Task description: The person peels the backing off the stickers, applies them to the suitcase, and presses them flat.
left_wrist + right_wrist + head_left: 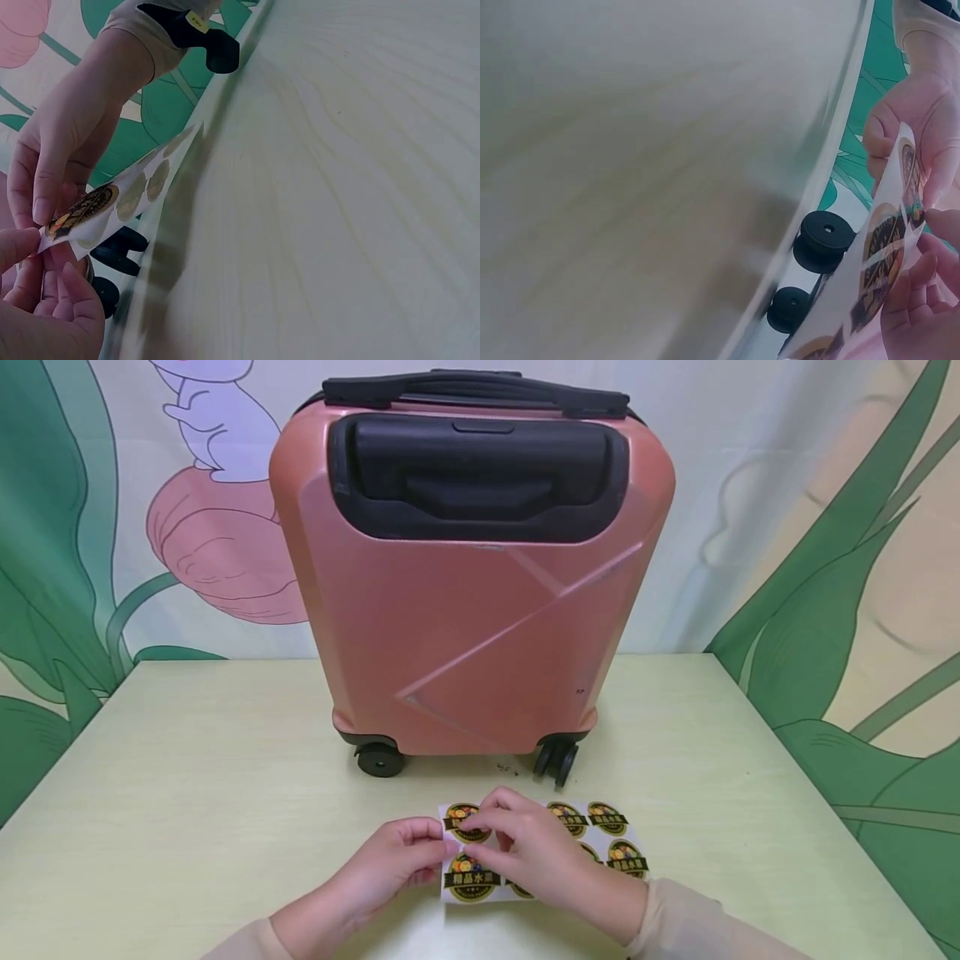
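Observation:
A white sheet of round fruit stickers (474, 881), black and gold with fruit pictures and Chinese lettering, is held tilted above the table near its front. My left hand (390, 864) pinches the sheet's left edge between thumb and fingers. My right hand (536, 852) reaches across the sheet, its thumb and curled fingers pinching at the left-hand stickers, close to the left fingertips. It hides the middle of the sheet. In the left wrist view the right hand (64, 154) comes down to the sheet's corner. The right wrist view shows the sheet (881, 251) nearly edge-on between both hands.
A pink hard-shell suitcase (480, 635) with black handles stands upright on wheels (380, 760) just behind the hands. The pale wooden table (187, 777) extends to both sides. A cartoon-printed cloth (225, 543) hangs behind it.

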`<state>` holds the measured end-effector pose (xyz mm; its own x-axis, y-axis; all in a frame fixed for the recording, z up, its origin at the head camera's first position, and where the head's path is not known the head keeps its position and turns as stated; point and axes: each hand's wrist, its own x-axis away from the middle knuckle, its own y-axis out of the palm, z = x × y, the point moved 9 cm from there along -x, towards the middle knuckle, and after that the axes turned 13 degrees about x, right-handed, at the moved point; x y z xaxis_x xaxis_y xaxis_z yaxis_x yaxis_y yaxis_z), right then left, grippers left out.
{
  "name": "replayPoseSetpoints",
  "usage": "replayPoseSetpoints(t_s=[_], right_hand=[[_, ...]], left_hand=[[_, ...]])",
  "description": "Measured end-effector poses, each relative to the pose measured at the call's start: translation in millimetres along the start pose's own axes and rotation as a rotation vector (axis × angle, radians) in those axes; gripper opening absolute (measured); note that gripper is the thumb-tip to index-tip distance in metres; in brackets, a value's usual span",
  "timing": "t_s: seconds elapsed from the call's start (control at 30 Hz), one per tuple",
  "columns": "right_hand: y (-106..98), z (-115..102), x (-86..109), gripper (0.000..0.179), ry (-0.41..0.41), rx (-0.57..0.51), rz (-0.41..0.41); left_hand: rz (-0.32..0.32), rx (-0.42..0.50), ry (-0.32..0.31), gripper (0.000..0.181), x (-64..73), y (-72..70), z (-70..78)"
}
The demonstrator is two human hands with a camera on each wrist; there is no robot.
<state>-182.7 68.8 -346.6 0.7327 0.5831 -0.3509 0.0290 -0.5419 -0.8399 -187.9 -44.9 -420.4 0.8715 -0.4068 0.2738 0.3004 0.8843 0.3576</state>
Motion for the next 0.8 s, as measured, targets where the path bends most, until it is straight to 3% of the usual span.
replayPoseSetpoints(t_s=[0.47,0.8], right_hand=[[0.1,5.7,0.8,0.015,0.098,-0.008,0.040],[0.9,1.8,0.6,0.012,0.048,-0.012,0.057]], left_hand=[[0.048,0.000,-0.011,0.018,-0.6,-2.5,-1.7],[0.090,0.036,0.012,0.016,0.5,-4.2,-2.5]])
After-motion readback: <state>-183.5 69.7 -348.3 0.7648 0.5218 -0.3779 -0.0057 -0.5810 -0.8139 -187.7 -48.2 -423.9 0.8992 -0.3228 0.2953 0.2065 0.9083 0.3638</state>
